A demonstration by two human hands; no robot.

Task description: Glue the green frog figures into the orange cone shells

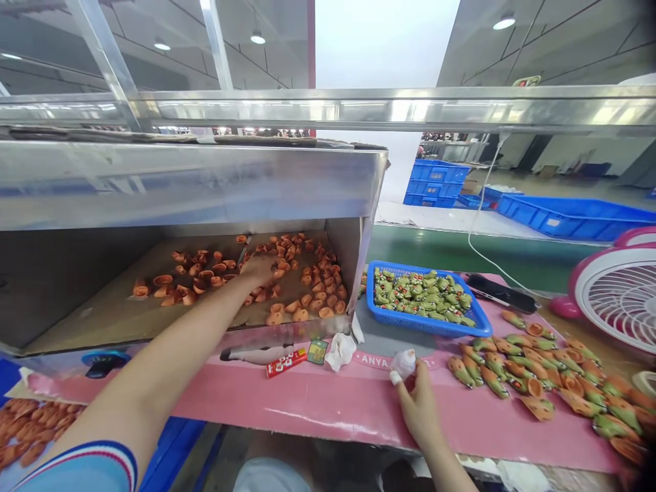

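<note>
My left hand (260, 268) reaches into an open-fronted metal box (366, 253), down among small orange hollow pieces (322, 283). Its fingers blend with the pieces, so I cannot see whether one is gripped. Over the pink table mat (338, 403), my right hand (421, 403) is curled, with a white covering on the thumb tip. A whitish bulge (403, 363) shows at its fingers; whether it is covered fingertips or a held thing is unclear. Right of this hand lie green figures with orange pieces on them (527, 365). Behind it, a blue basket (430, 328) holds green figures (420, 297).
Crumpled white tissue (340, 351) and a red packet (285, 363) lie before the box. A black object (502, 294) sits beside the basket, near a pink fan (622, 294). More orange pieces (35, 430) are at lower left. A metal rail (359, 109) crosses above; a white cable (479, 232) hangs down.
</note>
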